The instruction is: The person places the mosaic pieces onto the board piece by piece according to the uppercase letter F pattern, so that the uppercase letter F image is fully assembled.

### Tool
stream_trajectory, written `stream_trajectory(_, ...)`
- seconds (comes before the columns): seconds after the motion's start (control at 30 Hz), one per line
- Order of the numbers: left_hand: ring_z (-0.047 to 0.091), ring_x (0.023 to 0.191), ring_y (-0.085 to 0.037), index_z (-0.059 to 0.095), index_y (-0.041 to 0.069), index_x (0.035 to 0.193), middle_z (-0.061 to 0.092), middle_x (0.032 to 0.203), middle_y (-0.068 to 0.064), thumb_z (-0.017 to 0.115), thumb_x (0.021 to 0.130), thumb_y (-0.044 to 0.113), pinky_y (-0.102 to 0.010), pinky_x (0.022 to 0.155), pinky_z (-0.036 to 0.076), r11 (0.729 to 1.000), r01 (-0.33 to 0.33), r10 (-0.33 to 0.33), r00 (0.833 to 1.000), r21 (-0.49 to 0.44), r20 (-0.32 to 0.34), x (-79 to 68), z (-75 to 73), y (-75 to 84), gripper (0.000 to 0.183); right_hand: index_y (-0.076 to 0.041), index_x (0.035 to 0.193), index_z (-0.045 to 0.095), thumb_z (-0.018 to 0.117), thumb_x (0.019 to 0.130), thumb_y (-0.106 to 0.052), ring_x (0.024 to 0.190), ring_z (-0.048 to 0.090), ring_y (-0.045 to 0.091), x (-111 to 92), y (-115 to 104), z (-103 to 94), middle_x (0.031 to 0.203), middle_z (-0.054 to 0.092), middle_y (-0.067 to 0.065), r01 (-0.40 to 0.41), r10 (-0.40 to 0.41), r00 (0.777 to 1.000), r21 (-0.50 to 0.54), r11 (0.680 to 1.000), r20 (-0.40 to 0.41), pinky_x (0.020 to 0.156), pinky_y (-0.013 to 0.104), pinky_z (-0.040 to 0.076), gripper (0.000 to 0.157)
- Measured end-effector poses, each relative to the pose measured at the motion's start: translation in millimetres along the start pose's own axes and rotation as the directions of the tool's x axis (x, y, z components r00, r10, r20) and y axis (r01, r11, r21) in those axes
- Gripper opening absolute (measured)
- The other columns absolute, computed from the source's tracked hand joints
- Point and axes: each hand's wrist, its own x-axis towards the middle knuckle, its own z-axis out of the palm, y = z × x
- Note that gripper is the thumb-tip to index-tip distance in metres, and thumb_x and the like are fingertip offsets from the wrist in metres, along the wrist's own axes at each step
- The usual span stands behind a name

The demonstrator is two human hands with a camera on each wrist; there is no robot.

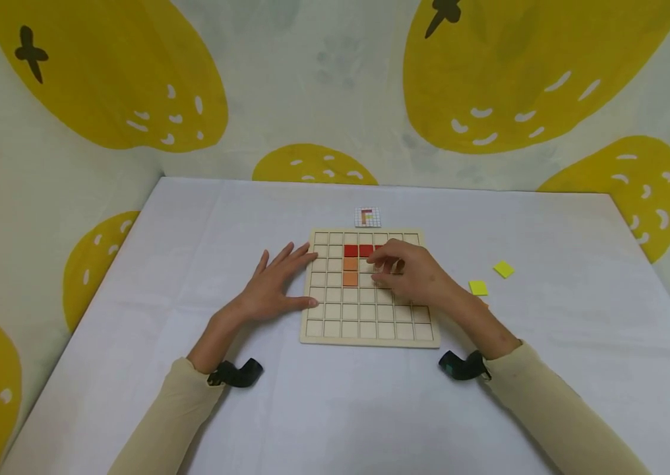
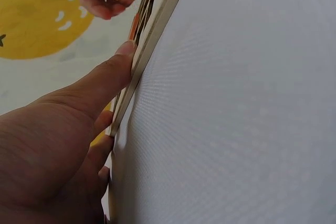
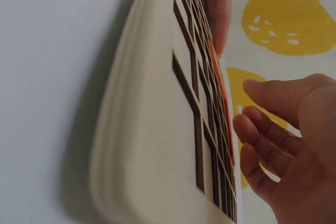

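A wooden grid board (image 1: pixel 370 334) lies on the white table. Red tiles (image 1: pixel 351 251) sit in a row near its top, the rightmost partly behind my right hand. Two orange tiles (image 1: pixel 350 272) run down below the left red one. My left hand (image 1: pixel 266 290) is spread at the board's left edge, thumb and fingertips touching it. Over the right part of the grid hovers my right hand (image 1: pixel 409 270), its fingers loosely bent. In the right wrist view, thumb and fingers (image 3: pixel 257 124) stand apart, with nothing visible between them.
Behind the board lies a small pattern card (image 1: pixel 367 217) with a coloured grid. To the right are two loose yellow tiles (image 1: pixel 478 287), and a bit of orange shows beside my right forearm. Fabric walls with yellow fruit prints (image 1: pixel 314 165) stand around the table.
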Motion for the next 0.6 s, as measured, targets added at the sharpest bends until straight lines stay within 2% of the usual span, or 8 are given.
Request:
stream_trajectory(0.27,0.005,0.167,-0.027,0.034,0.028,0.164,0.02,0.176,0.003,0.08,0.089,0.049,-0.063,0.131,-0.009,1.0,0.0,0.0,1.0,0.01,0.006,-0.9,-0.2,-0.4,0.091,-0.01,0.114,0.075,0.079,0.092,-0.01,0.091,0.062,0.017,-12,10,-15.0,0.103,0.072,0.001,-0.042,0.041,0.999,-0.044,0.998,-0.026,0.08,0.024,0.053,0.023)
stream_trajectory(0.6,0.005,0.166,-0.028,0.034,0.027,0.164,0.02,0.176,0.002,0.079,0.089,0.051,-0.063,0.13,-0.009,1.0,-0.012,0.012,1.0,0.002,0.002,-3.0,-1.1,-0.3,0.09,-0.014,0.113,0.075,0.077,0.094,-0.013,0.093,0.062,0.015,-28,19,-30.3,0.105,0.072,-0.003,-0.076,0.072,0.996,-0.084,0.994,-0.046,0.083,0.026,0.053,0.019)
